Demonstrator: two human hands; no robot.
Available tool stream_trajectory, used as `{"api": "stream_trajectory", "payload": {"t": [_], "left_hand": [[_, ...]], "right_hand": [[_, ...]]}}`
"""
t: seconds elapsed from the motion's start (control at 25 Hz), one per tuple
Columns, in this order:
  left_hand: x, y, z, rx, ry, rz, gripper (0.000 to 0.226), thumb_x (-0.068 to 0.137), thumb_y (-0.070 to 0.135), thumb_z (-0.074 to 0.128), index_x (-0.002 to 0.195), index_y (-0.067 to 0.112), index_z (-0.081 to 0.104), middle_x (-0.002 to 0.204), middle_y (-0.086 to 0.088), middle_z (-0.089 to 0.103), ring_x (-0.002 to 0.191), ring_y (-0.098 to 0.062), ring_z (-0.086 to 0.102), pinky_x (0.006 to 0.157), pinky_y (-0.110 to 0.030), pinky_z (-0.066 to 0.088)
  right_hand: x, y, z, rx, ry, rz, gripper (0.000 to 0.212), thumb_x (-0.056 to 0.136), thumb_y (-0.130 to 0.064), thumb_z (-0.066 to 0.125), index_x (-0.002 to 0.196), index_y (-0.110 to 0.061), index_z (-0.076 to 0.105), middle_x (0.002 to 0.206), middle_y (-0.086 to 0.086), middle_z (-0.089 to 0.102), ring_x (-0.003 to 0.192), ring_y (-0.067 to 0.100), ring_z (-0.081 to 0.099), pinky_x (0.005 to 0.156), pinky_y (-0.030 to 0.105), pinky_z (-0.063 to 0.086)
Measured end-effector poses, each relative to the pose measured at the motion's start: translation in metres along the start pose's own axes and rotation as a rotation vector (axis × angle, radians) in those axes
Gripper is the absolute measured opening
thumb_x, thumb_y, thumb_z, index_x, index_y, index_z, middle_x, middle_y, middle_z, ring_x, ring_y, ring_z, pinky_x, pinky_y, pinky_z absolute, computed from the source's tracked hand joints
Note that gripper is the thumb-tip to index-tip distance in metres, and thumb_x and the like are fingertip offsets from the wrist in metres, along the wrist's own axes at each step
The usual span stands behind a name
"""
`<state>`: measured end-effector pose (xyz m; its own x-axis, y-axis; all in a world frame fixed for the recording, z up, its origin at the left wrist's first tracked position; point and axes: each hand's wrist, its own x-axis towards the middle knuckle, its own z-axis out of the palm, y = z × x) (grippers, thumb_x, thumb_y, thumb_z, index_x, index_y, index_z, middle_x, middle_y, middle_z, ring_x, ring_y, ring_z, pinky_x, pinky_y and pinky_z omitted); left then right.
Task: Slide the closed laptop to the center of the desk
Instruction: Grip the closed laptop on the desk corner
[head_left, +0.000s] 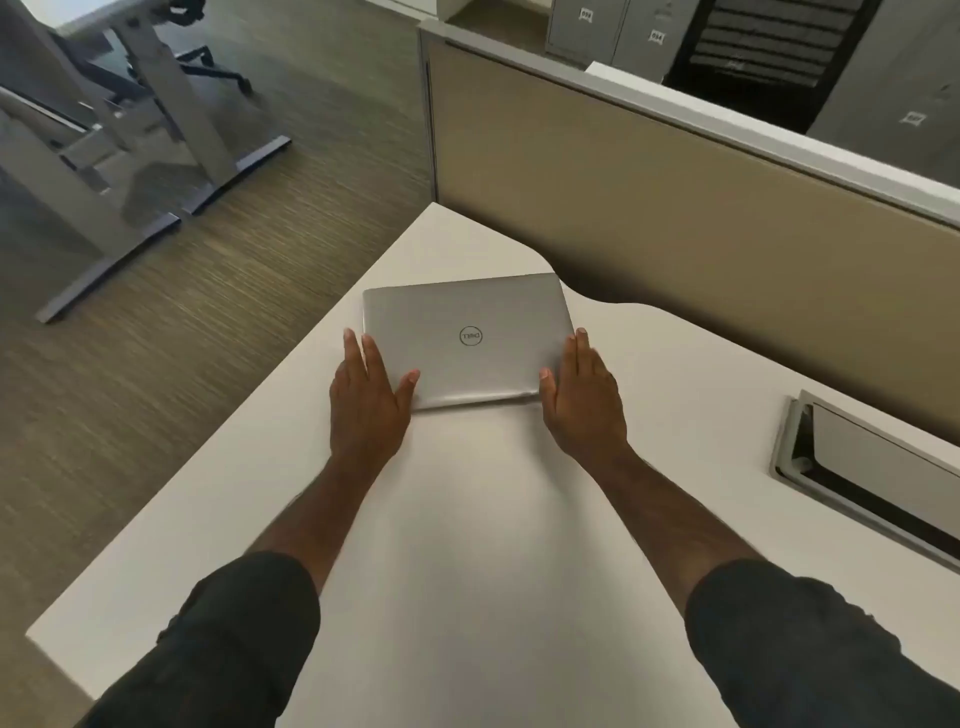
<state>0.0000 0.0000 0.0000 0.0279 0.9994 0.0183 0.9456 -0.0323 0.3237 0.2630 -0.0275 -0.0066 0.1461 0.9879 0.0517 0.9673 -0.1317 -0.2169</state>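
A closed silver laptop (467, 338) lies flat on the white desk (467, 519), close to the desk's left edge and far end. My left hand (366, 400) grips its near-left corner, thumb on the lid and fingers along the left side. My right hand (584, 400) holds the near-right corner the same way, thumb at the front edge and fingers along the right side. Both forearms stretch out over the desk in dark sleeves.
A tan partition wall (701, 218) runs along the desk's far right side. A cable hatch with a raised lid (862, 462) is set into the desk at the right. Left of the desk is carpeted floor with another desk's metal legs (171, 130).
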Motion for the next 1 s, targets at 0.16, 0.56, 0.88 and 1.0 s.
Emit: {"api": "stream_trajectory", "payload": {"t": [0.16, 0.56, 0.88, 1.0], "left_hand": [[0.025, -0.002, 0.006, -0.064, -0.003, -0.135, 0.084, 0.098, 0.058, 0.040, 0.154, -0.003, 0.022, 0.156, -0.030, 0.028, 0.131, -0.048, 0.042, 0.102, -0.058, 0.042], [0.056, 0.013, 0.025, -0.103, 0.042, -0.307, 0.066, 0.103, 0.051, 0.035, 0.148, 0.003, 0.037, 0.129, -0.027, 0.051, 0.116, -0.044, 0.047, 0.089, -0.056, 0.046], [0.069, 0.008, 0.017, -0.471, -0.030, -0.485, 0.060, 0.091, 0.050, 0.063, 0.146, 0.034, 0.045, 0.136, -0.018, 0.043, 0.127, -0.040, 0.045, 0.109, -0.047, 0.040], [0.072, -0.002, 0.016, -0.549, -0.050, -0.445, 0.066, 0.089, 0.049, 0.067, 0.149, 0.032, 0.044, 0.137, -0.018, 0.048, 0.126, -0.035, 0.053, 0.111, -0.039, 0.039]], "right_hand": [[0.031, -0.001, 0.009, 0.034, 0.035, 0.089, 0.065, 0.103, -0.050, 0.036, 0.147, -0.001, 0.038, 0.137, 0.016, 0.051, 0.107, 0.039, 0.056, 0.080, 0.046, 0.047], [0.072, 0.000, 0.033, 0.178, -0.046, 0.322, 0.064, 0.100, -0.063, 0.031, 0.141, -0.016, 0.045, 0.126, 0.018, 0.050, 0.110, 0.041, 0.049, 0.082, 0.047, 0.046], [0.080, 0.001, 0.033, 0.337, -0.188, 0.403, 0.087, 0.085, -0.081, 0.040, 0.157, -0.035, 0.021, 0.137, 0.013, 0.041, 0.123, 0.040, 0.044, 0.098, 0.048, 0.043], [0.080, 0.001, 0.034, 0.369, -0.192, 0.414, 0.091, 0.083, -0.083, 0.043, 0.158, -0.038, 0.018, 0.130, 0.014, 0.047, 0.124, 0.038, 0.046, 0.094, 0.046, 0.044]]}}
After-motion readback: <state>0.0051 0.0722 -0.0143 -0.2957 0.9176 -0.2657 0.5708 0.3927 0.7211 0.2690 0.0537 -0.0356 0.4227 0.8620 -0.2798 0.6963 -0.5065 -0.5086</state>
